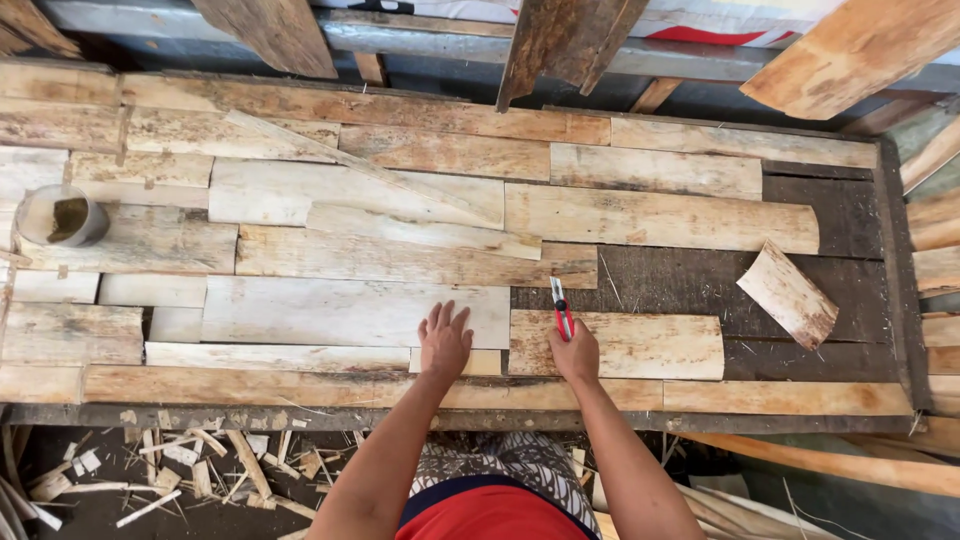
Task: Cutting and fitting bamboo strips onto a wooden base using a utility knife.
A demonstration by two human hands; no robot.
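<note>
The left hand point(445, 342) lay open and flat, fingers spread, pressing on the lower right corner of a wide, pale sheet of thin wood veneer point(355, 312) on the long dark wooden bench point(850, 215). The right hand point(576, 352) was closed around a small red-handled utility knife point(561, 307), whose blade pointed away from the person, over the seam between the wide sheet and a shorter pale veneer strip point(625, 345) just to the right of that hand.

The two hands were near each other, so a slip of the knife to the left could have met the spread fingers. The veneer looked thin and dry; too much pressure could have split it along the grain instead of along the wanted line. If the left hand pressed too lightly, the sheet could have moved under the blade.

A curled piece of brown veneer point(789, 295) lay loose, well to the right of the knife hand. A round grey tin cup point(62, 215) stood far to the left, well apart from both hands.
</note>
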